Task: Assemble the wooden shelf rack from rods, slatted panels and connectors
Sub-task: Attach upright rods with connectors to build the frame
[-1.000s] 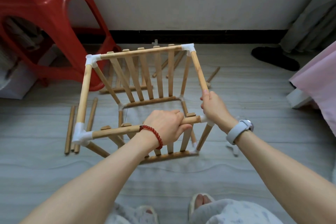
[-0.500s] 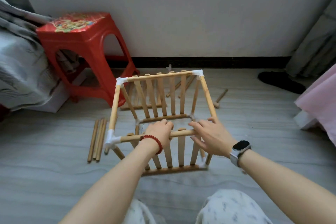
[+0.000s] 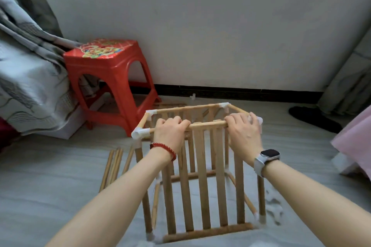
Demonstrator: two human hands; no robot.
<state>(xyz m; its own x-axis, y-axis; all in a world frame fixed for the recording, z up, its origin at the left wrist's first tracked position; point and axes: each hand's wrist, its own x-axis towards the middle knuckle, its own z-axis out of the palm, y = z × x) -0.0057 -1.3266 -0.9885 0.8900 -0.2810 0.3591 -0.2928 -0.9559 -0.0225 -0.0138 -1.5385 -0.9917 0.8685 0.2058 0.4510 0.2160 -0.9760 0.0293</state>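
A grey patterned curtain (image 3: 26, 78) hangs at far left beside a red plastic stool (image 3: 108, 78) with a printed seat, set against a pale wall. On the grey floor (image 3: 50, 176) in front of the stool lie several loose wooden rods (image 3: 112, 164), side by side and just left of the rack. At centre stands the partly built wooden shelf rack (image 3: 200, 176), a box frame of rods joined at its corners by white connectors (image 3: 140, 132), with a slatted panel (image 3: 202, 184) facing the camera and another at the back. A person's left hand (image 3: 170, 134), a red bead bracelet (image 3: 163, 149) at its wrist, curls its fingers over the near top rail (image 3: 208, 124) towards the left end. The right hand (image 3: 244, 134), with a white-strapped smartwatch (image 3: 267, 159) on the wrist, grips the same rail near the right corner; the two hands are apart, with bare rail between them. Behind the rack a small white part (image 3: 192, 96) sits by the dark skirting. At right, a dark slipper (image 3: 313, 118) lies on the floor, and pink fabric (image 3: 357, 142) fills the edge of the frame.
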